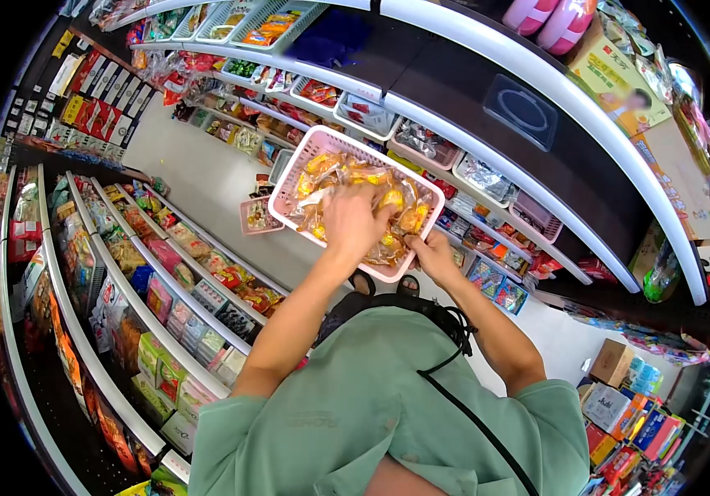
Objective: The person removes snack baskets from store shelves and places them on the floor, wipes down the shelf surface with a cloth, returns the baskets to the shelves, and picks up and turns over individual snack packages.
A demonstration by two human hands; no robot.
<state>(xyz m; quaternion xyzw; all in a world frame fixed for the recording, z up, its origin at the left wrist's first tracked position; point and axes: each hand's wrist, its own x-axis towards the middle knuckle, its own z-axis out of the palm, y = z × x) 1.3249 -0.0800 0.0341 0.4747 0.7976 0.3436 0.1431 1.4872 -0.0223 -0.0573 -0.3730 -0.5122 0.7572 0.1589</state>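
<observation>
Both arms stretched forward, elbows bent. Left hand (351,219) palm down inside pink basket (293,168), fingers curved over yellow packets (392,198) beneath; whether gripping one, cannot tell. Right hand (432,255) clasping basket rim, right of left hand. Dark shelf (446,74) ahead of both; smaller basket (262,231) on floor, left of left hand.
</observation>
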